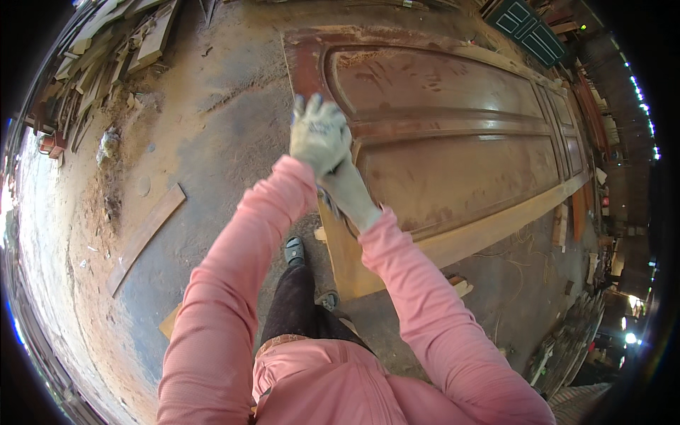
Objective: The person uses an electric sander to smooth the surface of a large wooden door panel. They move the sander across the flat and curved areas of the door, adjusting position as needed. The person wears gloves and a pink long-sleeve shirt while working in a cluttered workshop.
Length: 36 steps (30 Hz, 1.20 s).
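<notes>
A large brown panelled wooden door (453, 170) lies raised off the floor, its near left corner in front of me. Over its left end, my left hand (319, 138), in a pale work glove, is closed with curled fingers; what lies under it is hidden. My right hand (352, 193), also gloved, reaches in just below and partly behind the left, so its fingers are hidden. A dark, thin, cord-like strip (347, 223) hangs beside the right wrist. Pale dust and smudges mark the door's upper panel.
Stacked boards (92, 64) fill the far left. A loose plank (147, 237) lies on the dusty floor to the left. A dark green panelled door (524, 30) stands at the far right. Yellow cord (520, 265) trails over the floor at right. My sandalled foot (294, 251) is near the door's corner.
</notes>
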Motion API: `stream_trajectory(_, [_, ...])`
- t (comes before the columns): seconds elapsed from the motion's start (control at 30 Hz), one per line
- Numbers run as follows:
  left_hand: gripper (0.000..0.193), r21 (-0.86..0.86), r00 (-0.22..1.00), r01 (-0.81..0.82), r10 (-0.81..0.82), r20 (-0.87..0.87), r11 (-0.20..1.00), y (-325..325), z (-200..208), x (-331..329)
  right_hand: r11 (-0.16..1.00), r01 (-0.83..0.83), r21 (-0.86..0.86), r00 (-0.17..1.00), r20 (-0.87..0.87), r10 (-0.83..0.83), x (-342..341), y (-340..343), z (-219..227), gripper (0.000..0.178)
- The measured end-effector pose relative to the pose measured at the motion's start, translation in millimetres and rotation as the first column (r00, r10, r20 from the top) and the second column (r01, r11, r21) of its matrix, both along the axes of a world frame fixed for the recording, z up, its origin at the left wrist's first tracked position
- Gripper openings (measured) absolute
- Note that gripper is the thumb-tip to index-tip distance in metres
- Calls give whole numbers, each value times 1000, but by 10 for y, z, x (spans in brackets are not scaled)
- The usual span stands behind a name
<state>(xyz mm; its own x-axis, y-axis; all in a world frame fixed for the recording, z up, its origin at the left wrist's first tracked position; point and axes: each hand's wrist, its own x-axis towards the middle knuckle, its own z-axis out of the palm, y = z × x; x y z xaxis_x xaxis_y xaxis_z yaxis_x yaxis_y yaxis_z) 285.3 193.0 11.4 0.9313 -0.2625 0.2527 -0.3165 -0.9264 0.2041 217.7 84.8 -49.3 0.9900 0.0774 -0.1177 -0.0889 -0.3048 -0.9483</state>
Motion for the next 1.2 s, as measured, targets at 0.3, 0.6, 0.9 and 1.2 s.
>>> stream_trajectory(0.3, [17, -155, 881, 470, -474, 11, 869, -570, -23, -2251, 890, -60, -452, 998, 0, 68, -2653, -853, -98, 64])
stream_trajectory(0.6, [18, -279, 918, 394, -387, 85, 875, -252, 7, -1346, 871, -107, -480, 989, -141, 44, -1689, -458, 170, 69])
stream_trajectory(0.9, [33, -118, 980, 197, -200, -11, 973, 366, 76, 1162, 894, -25, -446, 998, 38, 47, 1172, 224, 236, 47])
stream_trajectory(1.2, [30, -108, 976, 212, -204, 80, 971, 199, -19, 732, 925, -67, -373, 997, -70, 44, 697, 20, 135, 53])
